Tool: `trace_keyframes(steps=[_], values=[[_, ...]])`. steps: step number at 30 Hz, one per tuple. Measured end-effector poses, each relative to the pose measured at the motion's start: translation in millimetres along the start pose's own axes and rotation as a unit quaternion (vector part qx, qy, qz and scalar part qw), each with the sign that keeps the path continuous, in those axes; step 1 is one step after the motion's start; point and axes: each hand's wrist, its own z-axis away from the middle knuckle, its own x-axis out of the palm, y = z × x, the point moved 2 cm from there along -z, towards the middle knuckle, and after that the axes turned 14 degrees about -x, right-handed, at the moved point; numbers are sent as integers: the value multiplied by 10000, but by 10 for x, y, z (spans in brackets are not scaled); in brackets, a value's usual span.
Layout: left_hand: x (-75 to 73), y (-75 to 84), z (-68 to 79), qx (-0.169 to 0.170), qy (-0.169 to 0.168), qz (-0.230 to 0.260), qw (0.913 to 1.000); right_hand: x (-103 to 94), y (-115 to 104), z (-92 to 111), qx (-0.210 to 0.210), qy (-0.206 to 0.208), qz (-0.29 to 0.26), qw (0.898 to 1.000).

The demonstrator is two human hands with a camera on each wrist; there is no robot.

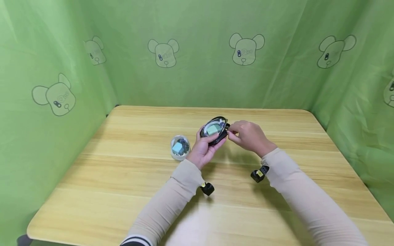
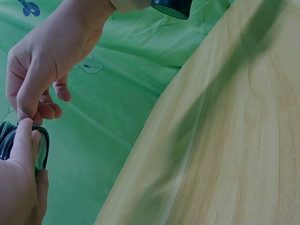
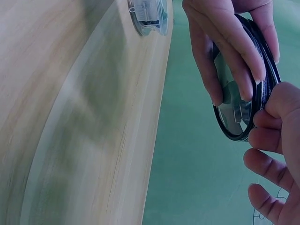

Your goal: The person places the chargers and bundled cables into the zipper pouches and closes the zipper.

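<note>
My left hand (image 1: 201,150) holds a small oval case (image 1: 220,139) with a black rim and a see-through top, raised over the table and tilted. Its thumb lies across the top, and the other fingers support it from below. Inside show a mint-green block (image 1: 212,129) and a coiled white cable. At the case's right end, my right hand (image 1: 250,136) pinches the black edge between thumb and index finger; the pinched part is hidden. In the right wrist view, the remaining fingers of the right hand (image 3: 286,136) stand loosely away from the dark rim (image 3: 259,105).
A clear rounded container (image 1: 178,158) with a pale blue block and dark items inside stands on the wooden table (image 1: 132,184), left of my left hand. Green curtains (image 1: 203,82) with bear-head prints surround the table at the back and sides.
</note>
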Motion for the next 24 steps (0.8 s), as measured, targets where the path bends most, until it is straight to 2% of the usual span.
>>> trace_keyframes(steps=[8,24], values=[[-4,4,18,-12,-99,13,9999,-11,8,-11,100,-42,-51,9999],[-12,8,63,-107,-61,-20,9999,-32,61,7,183,42,-81,9998]])
